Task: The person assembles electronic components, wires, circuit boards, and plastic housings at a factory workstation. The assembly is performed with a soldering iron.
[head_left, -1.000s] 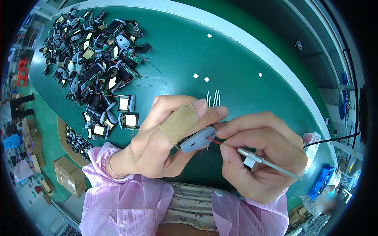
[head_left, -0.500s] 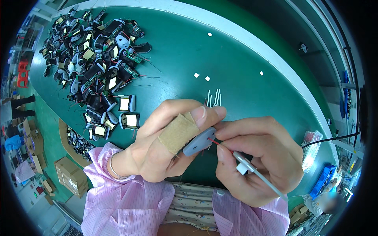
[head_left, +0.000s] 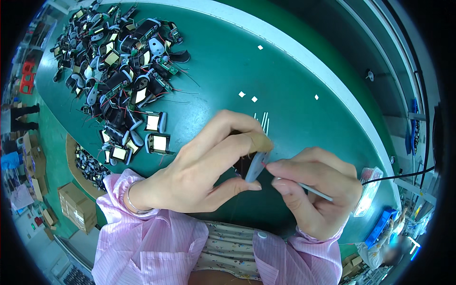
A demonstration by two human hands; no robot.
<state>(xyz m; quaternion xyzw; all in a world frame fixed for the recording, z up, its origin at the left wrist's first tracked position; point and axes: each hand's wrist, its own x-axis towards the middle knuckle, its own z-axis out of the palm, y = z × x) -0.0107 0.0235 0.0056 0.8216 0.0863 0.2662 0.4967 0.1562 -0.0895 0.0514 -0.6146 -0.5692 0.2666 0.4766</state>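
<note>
You wear a pink shirt with fine white stripes, its cuffs buttoned at both wrists. A thin bracelet [head_left: 129, 203] circles your left wrist, and tan tape [head_left: 259, 141] wraps a finger of your left hand [head_left: 199, 171]. Your right hand [head_left: 316, 190] is bare.

It was a factory assembly line for small electronics. A long green workbench [head_left: 285, 71] with a white edge ran across the view, heaped at one end with a pile of half-built parts [head_left: 118, 61] trailing thin wires. Cardboard boxes [head_left: 76, 206] stood on the green floor below, and a blue bin [head_left: 380, 228] sat beside the bench.
</note>
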